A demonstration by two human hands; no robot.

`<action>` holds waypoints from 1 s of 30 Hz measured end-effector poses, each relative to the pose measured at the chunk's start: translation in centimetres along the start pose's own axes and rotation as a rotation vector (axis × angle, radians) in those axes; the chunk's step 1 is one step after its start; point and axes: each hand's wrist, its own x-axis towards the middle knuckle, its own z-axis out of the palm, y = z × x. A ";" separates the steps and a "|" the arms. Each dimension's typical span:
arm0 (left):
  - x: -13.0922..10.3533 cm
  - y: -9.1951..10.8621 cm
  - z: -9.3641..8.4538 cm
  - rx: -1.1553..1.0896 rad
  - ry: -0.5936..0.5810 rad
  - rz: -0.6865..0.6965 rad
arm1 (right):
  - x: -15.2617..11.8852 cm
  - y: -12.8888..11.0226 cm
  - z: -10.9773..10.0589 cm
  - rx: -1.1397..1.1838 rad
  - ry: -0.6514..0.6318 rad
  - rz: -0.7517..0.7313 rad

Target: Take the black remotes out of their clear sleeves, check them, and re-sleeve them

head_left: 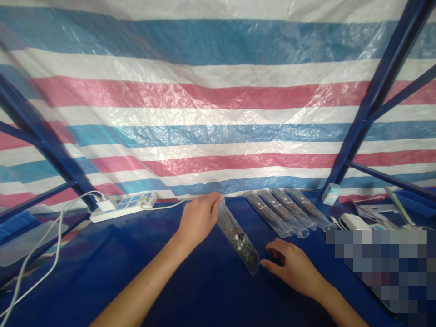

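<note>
My left hand [200,214] pinches the upper end of a clear plastic sleeve with a black remote control [238,240] inside. The remote hangs at a slant, its lower end towards the right, with small white and red marks showing on its face. My right hand [295,265] is just right of that lower end, thumb and fingers apart, with a small gap to the sleeve. Several more bagged remote controls [289,210] lie side by side on the blue table [190,290], behind my right hand.
A white power strip [122,206] with plugs and cables stands at the back left. Along the right are a small light-blue box [330,194], a white adapter [354,223] and a pixelated area. Blue metal posts [371,100] and a striped plastic sheet [218,95] rise behind the table.
</note>
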 end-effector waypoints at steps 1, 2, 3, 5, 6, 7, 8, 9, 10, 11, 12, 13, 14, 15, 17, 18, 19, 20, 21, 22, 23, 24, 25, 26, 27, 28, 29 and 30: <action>0.2 0.8 -0.8 0.005 0.006 0.017 | -0.1 0.0 0.1 0.001 -0.019 0.010; 0.3 1.6 -1.4 0.010 0.013 0.032 | -0.2 0.0 0.1 0.002 -0.036 0.017; 0.4 2.3 -2.0 0.014 0.018 0.048 | -0.3 0.0 0.2 0.003 -0.050 0.023; 0.6 3.5 -3.0 0.028 0.025 0.076 | -0.4 -0.1 0.5 0.005 -0.065 0.030; 0.7 4.0 -3.4 0.039 0.033 0.081 | -0.5 -0.2 0.7 0.004 -0.066 0.030; 0.8 4.4 -3.8 0.052 0.042 0.085 | -0.5 -0.2 0.8 0.003 -0.065 0.028; 0.9 4.8 -4.2 0.065 0.054 0.087 | -0.5 -0.4 0.9 0.004 -0.063 0.022; 1.0 5.0 -4.5 0.076 0.068 0.087 | -0.5 -0.5 1.0 0.004 -0.062 0.014; 1.1 5.2 -4.8 0.085 0.081 0.086 | -0.5 -0.7 1.1 0.002 -0.062 0.007; 1.2 5.3 -5.1 0.089 0.094 0.085 | -0.5 -0.9 1.1 -0.008 -0.063 0.005; 1.3 5.3 -5.5 0.086 0.103 0.085 | -0.5 -1.1 1.2 -0.023 -0.065 0.009; 1.4 5.2 -5.8 0.078 0.116 0.082 | -0.6 -1.3 1.2 -0.041 -0.066 0.017; 1.5 4.9 -6.2 0.061 0.134 0.076 | -0.6 -1.5 1.2 -0.057 -0.066 0.028; 1.6 4.5 -6.7 0.033 0.159 0.069 | -0.6 -1.7 1.2 -0.070 -0.065 0.040; 1.8 3.2 -7.7 -0.055 0.228 0.047 | -0.7 -1.9 1.0 -0.078 -0.062 0.051; 1.9 2.2 -8.2 -0.113 0.265 0.027 | -0.8 -1.9 1.0 -0.080 -0.058 0.052; 2.0 1.2 -8.8 -0.176 0.295 -0.002 | -0.8 -1.8 0.9 -0.083 -0.056 0.053; 2.1 -0.1 -9.2 -0.243 0.318 -0.037 | -0.9 -1.7 0.8 -0.090 -0.053 0.054; 2.2 -1.4 -9.4 -0.309 0.332 -0.081 | -0.9 -1.6 0.8 -0.099 -0.049 0.058; 2.4 -2.9 -9.4 -0.372 0.334 -0.133 | -0.9 -1.4 0.7 -0.111 -0.043 0.064; 2.5 -4.4 -9.2 -0.438 0.332 -0.185 | -0.9 -1.3 0.7 -0.123 -0.036 0.072; 2.5 -5.9 -8.6 -0.501 0.307 -0.236 | -0.9 -1.1 0.7 -0.138 -0.026 0.082; 2.5 -7.3 -7.6 -0.567 0.283 -0.287 | -0.8 -1.0 0.7 -0.154 -0.015 0.091; 2.3 -8.6 -6.4 -0.634 0.219 -0.325 | -0.8 -0.9 0.7 -0.170 -0.006 0.100; 2.1 -9.8 -4.9 -0.657 0.155 -0.340 | -0.7 -0.9 0.7 -0.186 -0.001 0.107; 1.7 -10.8 -3.3 -0.676 0.089 -0.351 | -0.6 -1.0 0.7 -0.201 0.000 0.112; 1.3 -11.6 -1.5 -0.708 -0.001 -0.367 | -0.4 -1.2 0.8 -0.215 -0.004 0.114; 0.7 -12.1 0.2 -0.731 -0.094 -0.366 | -0.1 -1.4 0.9 -0.226 -0.010 0.115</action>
